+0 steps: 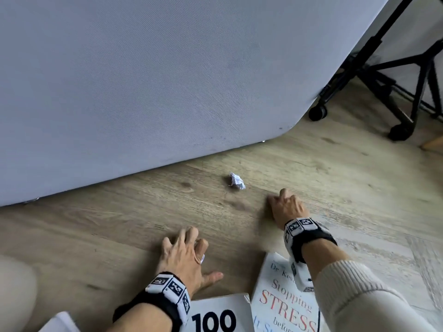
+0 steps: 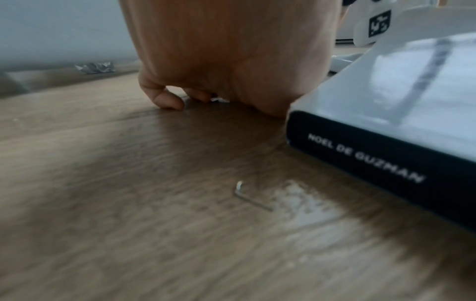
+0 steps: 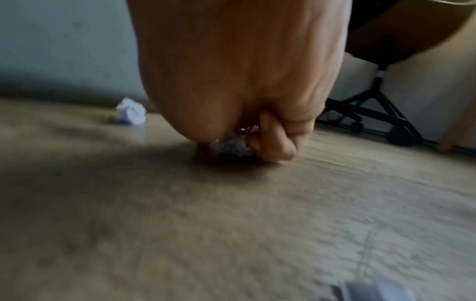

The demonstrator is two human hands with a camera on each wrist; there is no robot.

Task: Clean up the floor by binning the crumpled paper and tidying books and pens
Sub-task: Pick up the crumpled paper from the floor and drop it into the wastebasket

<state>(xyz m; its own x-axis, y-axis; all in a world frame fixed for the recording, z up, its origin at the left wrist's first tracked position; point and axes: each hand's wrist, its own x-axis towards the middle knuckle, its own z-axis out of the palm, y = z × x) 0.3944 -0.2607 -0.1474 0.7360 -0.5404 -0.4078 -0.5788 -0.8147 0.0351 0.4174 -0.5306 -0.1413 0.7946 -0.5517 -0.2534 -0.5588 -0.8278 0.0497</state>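
Note:
On the wooden floor a loose ball of crumpled paper (image 1: 236,180) (image 3: 131,114) lies near the grey panel. My left hand (image 1: 191,245) arches over a small white paper scrap (image 1: 202,258) (image 2: 219,99), fingers curled round it and thumb spread on the floor. My right hand (image 1: 281,200) is curled on the floor just right of the loose ball, gripping a greyish paper wad (image 3: 229,146). A white book marked "100" (image 1: 215,315) with a black spine (image 2: 373,163) lies by my left wrist. A "Stress" book (image 1: 282,295) lies under my right forearm. No pens are in view.
A large grey fabric panel (image 1: 143,92) stands along the far side of the floor. A black wheeled chair base (image 1: 395,92) (image 3: 373,114) is at the right. A bent staple (image 2: 249,196) lies on the floor (image 1: 107,236) by the black spine. Another white sheet or book corner (image 1: 60,322) shows at the bottom left.

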